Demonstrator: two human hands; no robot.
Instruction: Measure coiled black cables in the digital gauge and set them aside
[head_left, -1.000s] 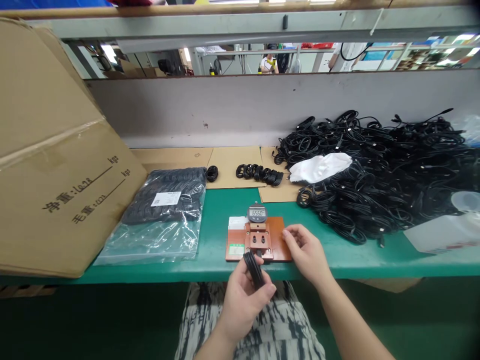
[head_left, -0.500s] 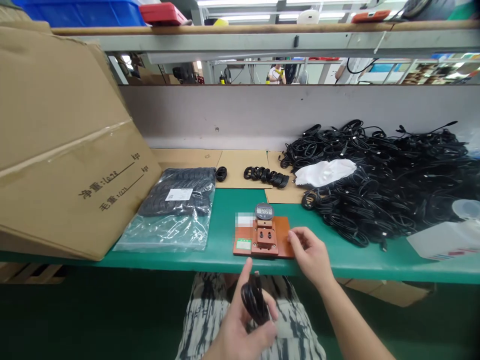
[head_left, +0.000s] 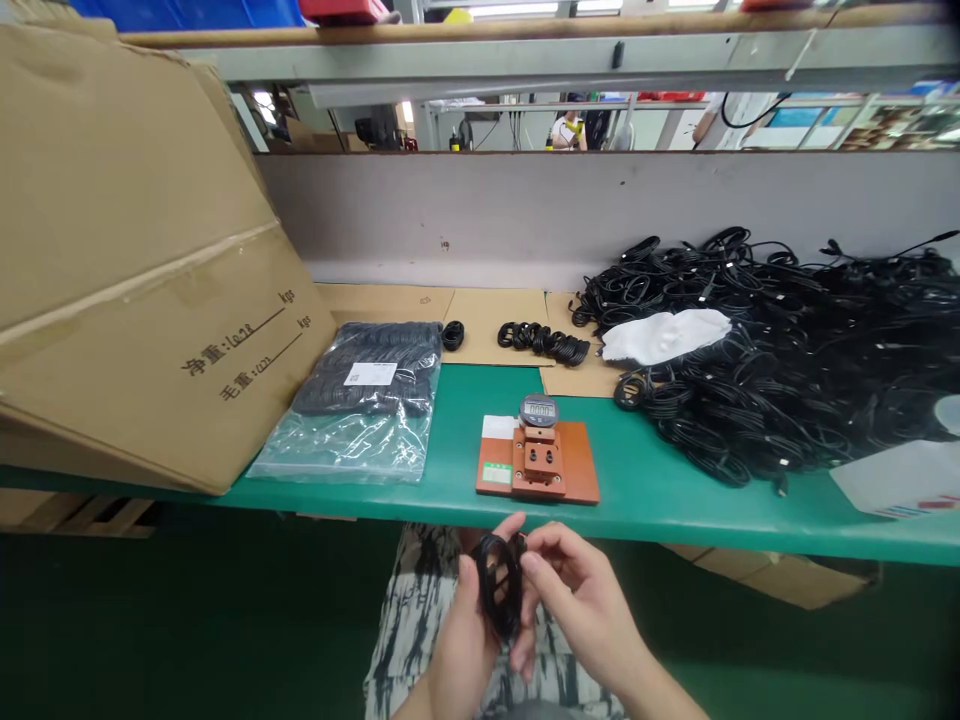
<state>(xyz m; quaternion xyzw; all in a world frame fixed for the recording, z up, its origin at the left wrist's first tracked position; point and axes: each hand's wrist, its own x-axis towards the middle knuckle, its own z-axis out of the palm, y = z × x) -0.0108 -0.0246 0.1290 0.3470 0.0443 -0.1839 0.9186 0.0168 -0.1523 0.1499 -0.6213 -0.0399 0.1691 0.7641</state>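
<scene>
Evidently, from the head camera, the work sits between both hands: the left hand (head_left: 461, 635) has its grip closed around a black cable coil (head_left: 489, 590), held over the person's lap, just off the near edge of the green worktop (head_left: 459, 430). The right hand (head_left: 589, 600) has its thumb and forefinger at the coil's right side, seemingly touching it; whether that grip pinches a cable end or only rests there, I cannot tell. The step in hand looks like adjusting the loops or an end of the coil, apart from the gauge fixture (head_left: 577, 465), whose display (head_left: 538, 410) shows zeros and which neither hand touches. As a judgement, the next move calls for a steady left hold and light, precise right fingers, so the loops stay together. Farther back, a row of coils (head_left: 544, 342) lies on cardboard, between a clear bag (head_left: 360, 400) of coils and a tangled cable pile (head_left: 750, 430).
</scene>
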